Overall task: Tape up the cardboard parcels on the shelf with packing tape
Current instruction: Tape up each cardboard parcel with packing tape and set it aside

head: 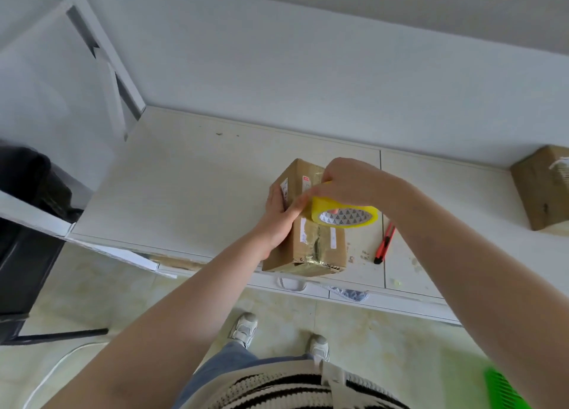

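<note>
Your left hand [278,214] clasps the cardboard parcel [308,224] near the shelf [184,187] front edge. Your right hand [354,183] grips the yellow tape roll [345,216] atop it; red cutter [385,242] lies just beside.

Left hand [278,216] steadies the cardboard parcel [311,245] on the shelf [184,187]; right hand [354,183] holds yellow tape roll [345,216] atop it.

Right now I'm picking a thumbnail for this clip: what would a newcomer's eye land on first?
The yellow tape roll, mid-frame, gripped by the right hand over a cardboard box near the shelf's front edge, which the left hand steadies. Next, the red cutter lying just right of the box, and a second box at the far right.
</note>
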### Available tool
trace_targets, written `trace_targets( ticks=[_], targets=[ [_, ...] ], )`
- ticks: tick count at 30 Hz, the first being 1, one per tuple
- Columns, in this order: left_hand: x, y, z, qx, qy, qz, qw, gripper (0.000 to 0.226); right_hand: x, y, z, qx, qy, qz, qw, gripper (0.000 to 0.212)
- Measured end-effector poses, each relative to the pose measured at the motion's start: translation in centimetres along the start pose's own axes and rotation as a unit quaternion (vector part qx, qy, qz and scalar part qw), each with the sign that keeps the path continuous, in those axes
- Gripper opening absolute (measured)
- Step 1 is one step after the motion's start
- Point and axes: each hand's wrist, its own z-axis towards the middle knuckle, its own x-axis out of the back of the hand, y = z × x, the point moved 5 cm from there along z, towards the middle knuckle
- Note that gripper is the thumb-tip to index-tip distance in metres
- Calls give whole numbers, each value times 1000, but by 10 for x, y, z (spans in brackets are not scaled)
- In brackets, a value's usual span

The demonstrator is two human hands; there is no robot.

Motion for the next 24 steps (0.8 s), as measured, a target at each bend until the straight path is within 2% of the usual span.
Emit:
trace_targets(
  ticks=[2, 5, 7, 8, 11, 12, 16, 20, 24],
  targets=[
    [2, 9, -7, -2, -9, -20, 1000, 72, -2, 0, 0, 14, 12, 19, 1000, 53],
    [9, 15, -16, -19, 0, -35, 999, 30, -1, -4, 1, 19, 46, 24, 998, 62],
    [19, 10, -19, -27, 24, -20, 999, 24, 0, -8, 2, 16, 54, 35, 998, 65],
    [26, 7, -21, -27, 34, -16, 999, 25, 0, -9, 0, 15, 56, 31, 998, 64],
    [44, 5, -24, -27, 57, 15, 998, 65, 8, -1, -7, -7, 80, -52, 995, 55],
    [46, 4, -23, -25, 50, 15, 998, 68, 9, 5, -10, -19, 77, -80, 994, 51],
    [42, 5, -22, -34, 39, 27, 998, 43, -10, 35, -11, -66, 46, -43, 996, 49],
    [39, 6, -22, -35, 34, 40, 998, 37, -37, 61, -2, -88, 30, 45, 995, 50],
    [38, 8, -24, -22, 30, 47, 998, 40, -57, 72, 8, -99, 18, 89, 991, 47]
  ],
)
